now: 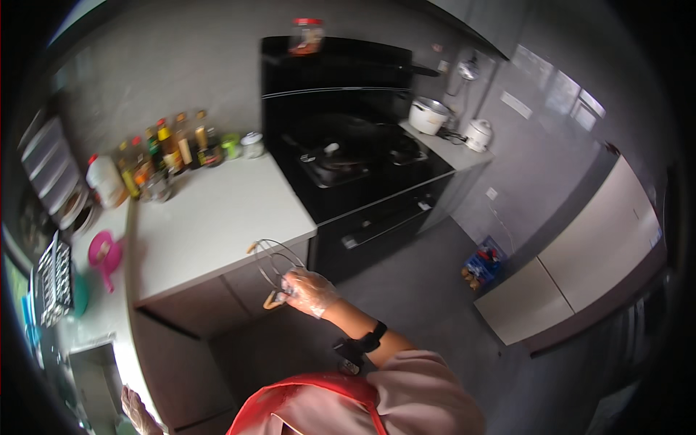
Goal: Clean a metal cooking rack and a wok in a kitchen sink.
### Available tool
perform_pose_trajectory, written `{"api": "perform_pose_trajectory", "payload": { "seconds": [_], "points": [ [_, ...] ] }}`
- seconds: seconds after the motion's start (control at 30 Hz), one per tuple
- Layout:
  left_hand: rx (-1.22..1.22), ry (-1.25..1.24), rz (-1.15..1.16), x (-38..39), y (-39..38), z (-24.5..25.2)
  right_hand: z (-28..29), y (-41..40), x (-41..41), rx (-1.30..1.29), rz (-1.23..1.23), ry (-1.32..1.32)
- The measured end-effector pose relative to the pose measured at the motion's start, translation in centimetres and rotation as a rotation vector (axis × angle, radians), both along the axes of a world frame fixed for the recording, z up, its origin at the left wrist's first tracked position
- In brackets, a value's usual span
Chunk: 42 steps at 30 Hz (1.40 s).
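My right hand [309, 291], in a clear plastic glove, grips a round metal wire rack with light wooden end pieces [266, 266]. The rack is held in the air by the front edge of the white countertop [228, 217]. It overlaps that edge in the picture; whether they touch I cannot tell. At the bottom left, my left hand [138, 410] wears a clear glove too and is partly cut off by the picture's rim. Its fingers are extended, with nothing seen in them, beside the sink [92, 375].
Bottles [168, 147] and jars line the wall. A black gas stove [353, 157] adjoins the counter, with a white rice cooker [428, 115] past it. A pink ladle [104, 254] and a dish rack [54, 283] stand left. A blue crate [484, 261] sits on the floor.
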<state>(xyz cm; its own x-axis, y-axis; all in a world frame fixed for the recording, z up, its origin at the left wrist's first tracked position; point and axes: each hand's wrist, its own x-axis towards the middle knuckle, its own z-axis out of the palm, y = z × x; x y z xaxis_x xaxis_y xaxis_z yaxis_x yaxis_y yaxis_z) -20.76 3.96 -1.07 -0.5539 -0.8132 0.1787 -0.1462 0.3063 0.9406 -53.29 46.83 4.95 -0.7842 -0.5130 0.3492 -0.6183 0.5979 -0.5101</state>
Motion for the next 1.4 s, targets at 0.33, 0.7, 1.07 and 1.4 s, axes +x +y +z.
{"api": "perform_pose_trajectory", "payload": {
  "seconds": [0.33, 0.7, 1.07, 1.4],
  "points": [
    [0.768, 0.174, -0.876, -37.6, 30.3, 3.0, 1.3, 36.2, 0.4, 0.024, -0.719, -0.256],
    [0.961, -0.080, -1.176, -58.3, 61.2, 6.3, 1.6, 59.3, -5.4, -0.327, -1.093, -0.311],
    [0.883, -0.136, -1.163, -77.0, 76.9, 6.4, 5.8, 79.1, -33.1, -0.593, -1.000, -0.286],
    [0.946, -0.116, -0.792, -85.7, 88.8, 5.8, 15.0, 93.7, -63.9, -0.869, -0.772, -0.268]
  ]
}}
